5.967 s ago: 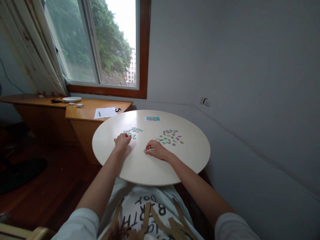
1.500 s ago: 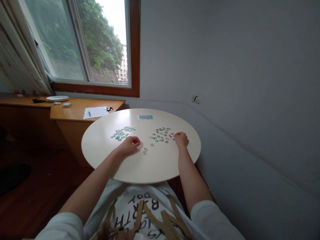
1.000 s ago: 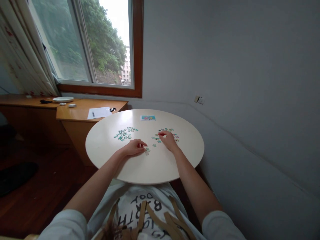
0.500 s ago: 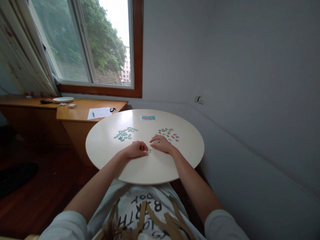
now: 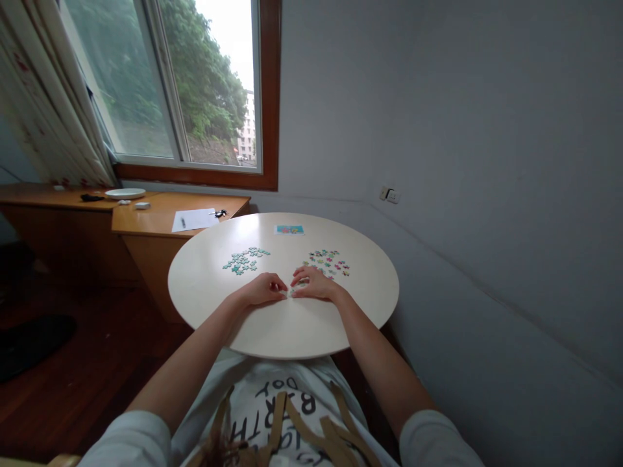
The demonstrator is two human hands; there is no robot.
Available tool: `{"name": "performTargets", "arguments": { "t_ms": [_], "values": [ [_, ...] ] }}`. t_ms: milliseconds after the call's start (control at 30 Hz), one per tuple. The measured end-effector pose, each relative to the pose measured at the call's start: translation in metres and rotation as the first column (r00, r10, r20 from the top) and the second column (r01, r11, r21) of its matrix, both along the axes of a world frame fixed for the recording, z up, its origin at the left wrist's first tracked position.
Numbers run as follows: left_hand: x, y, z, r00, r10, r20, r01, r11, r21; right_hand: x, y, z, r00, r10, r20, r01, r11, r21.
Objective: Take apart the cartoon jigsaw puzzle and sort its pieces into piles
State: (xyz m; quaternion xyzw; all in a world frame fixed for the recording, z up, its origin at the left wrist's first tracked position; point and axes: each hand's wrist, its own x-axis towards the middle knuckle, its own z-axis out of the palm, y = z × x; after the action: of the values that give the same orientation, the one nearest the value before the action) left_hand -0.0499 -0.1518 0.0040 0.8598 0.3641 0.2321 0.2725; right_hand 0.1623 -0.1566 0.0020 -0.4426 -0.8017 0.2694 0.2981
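Note:
Small pale puzzle pieces (image 5: 291, 294) lie on the white table between my two hands, mostly covered by fingertips. My left hand (image 5: 264, 289) is closed in a pinch at their left edge, the thumb low on the tabletop. From the right, my right hand (image 5: 315, 283) pinches at the same pieces, its fingers curled over. Beyond my left hand spreads a group of teal puzzle pieces (image 5: 246, 259). Behind my right hand lie multicoloured puzzle pieces (image 5: 328, 261), some of them hidden by it.
A picture card (image 5: 289, 229) lies near the far edge of the round table (image 5: 311, 331). To the left, a wooden desk (image 5: 141, 220) carries a paper sheet (image 5: 187, 221), keys (image 5: 220, 213) and a white plate (image 5: 125, 193). A wall stands on the right.
My right hand has come down and slightly toward me, so its fingertips now meet the pieces by my left hand. My left hand has barely moved.

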Motion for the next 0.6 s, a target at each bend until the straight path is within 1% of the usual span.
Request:
{"name": "performTargets", "arguments": {
  "t_ms": [100,233,433,600],
  "values": [
    [0.0003,-0.0006,0.0011,1.0,0.019,-0.019,-0.019,1.0,0.009,0.0005,0.0013,-0.0016,1.0,-0.016,0.004,0.016,1.0,0.004],
    [0.0008,-0.0012,0.0021,0.999,0.012,-0.03,-0.011,1.0,0.017,0.0009,0.0026,-0.0034,1.0,-0.013,-0.006,0.013,1.0,0.004],
    [0.0012,0.0004,0.0001,0.999,0.013,-0.044,-0.011,0.999,0.038,-0.0006,0.0015,-0.0023,0.998,-0.005,-0.056,0.004,1.0,-0.02],
    [0.0024,-0.0011,0.0016,0.998,0.029,-0.051,-0.026,0.997,0.073,-0.0014,0.0008,-0.0013,0.997,-0.003,-0.082,0.0,1.0,-0.027]
  ]
}}
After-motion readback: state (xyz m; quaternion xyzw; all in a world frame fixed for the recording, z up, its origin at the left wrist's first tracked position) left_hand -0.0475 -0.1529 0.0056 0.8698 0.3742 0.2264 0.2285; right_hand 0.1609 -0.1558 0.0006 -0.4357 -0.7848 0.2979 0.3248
